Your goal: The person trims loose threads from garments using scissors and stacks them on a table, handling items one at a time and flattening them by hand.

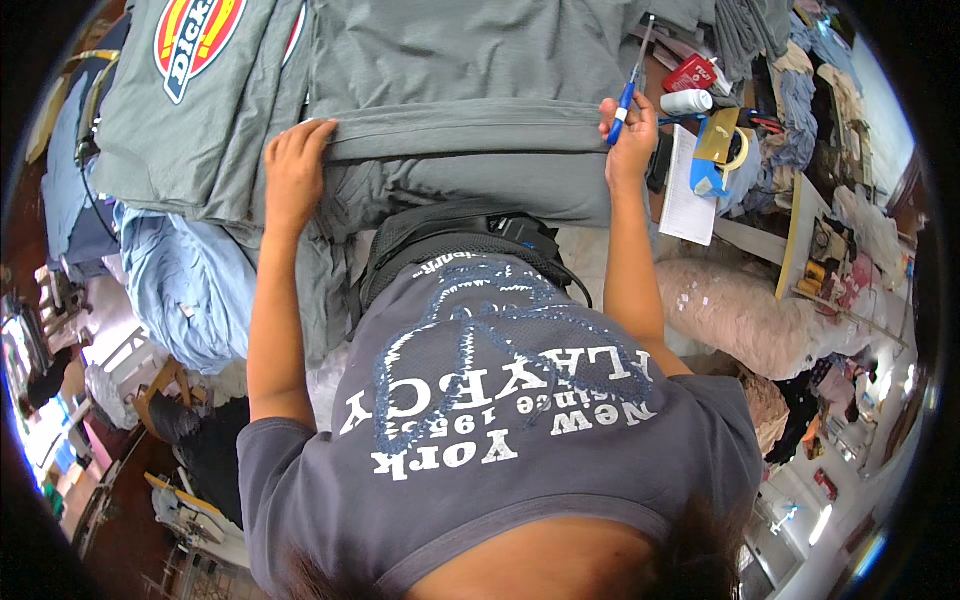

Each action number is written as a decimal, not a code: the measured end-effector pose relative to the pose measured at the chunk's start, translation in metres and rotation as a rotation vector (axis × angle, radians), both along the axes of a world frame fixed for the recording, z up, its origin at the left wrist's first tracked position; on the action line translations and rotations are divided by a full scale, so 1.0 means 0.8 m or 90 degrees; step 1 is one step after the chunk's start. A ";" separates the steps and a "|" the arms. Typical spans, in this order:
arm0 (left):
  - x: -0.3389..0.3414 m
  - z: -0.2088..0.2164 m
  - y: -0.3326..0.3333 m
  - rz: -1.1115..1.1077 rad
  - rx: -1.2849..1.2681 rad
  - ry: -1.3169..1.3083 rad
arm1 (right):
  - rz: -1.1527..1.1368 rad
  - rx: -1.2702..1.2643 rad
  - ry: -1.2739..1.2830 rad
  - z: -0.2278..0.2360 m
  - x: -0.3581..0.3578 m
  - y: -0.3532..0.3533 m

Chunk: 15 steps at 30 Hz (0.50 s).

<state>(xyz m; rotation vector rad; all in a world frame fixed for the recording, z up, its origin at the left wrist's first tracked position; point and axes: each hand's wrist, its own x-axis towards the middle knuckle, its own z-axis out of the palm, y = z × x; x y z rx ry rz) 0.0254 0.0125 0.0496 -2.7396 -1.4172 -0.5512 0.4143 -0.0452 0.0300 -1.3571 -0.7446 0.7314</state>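
Lying spread between the hands, the gray cloth [465, 80] is looking soft, floppy, light and hardly slippery; its folded hem [465, 130] is probably offering the firmest hold, near either end. The left hand [294, 165] is resting its fingers on the hem's left end, though whether they are pinching I cannot tell; the right hand [632, 148] is grasping a blue tool [624, 105] at the hem's right end.

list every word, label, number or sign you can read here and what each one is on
I won't copy printed wording, but lettering stands on:
Red-and-yellow emblem on gray cloth: large, legible.
Gray shirt: white words and digits, mostly legible.
Red container: small white lettering.
White paper: marks too small to read.
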 end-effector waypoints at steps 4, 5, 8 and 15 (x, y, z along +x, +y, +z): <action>0.006 0.017 0.007 0.027 -0.057 0.065 | 0.048 0.018 0.013 0.029 0.006 0.000; 0.009 0.019 0.009 0.042 -0.098 0.082 | 0.082 -0.004 -0.032 0.031 0.004 0.002; 0.015 0.027 0.021 0.040 -0.179 0.129 | 0.168 -0.094 -0.421 -0.002 0.016 0.007; 0.005 0.036 0.015 -0.021 -0.365 0.153 | 0.299 -0.287 -0.629 0.022 -0.006 0.006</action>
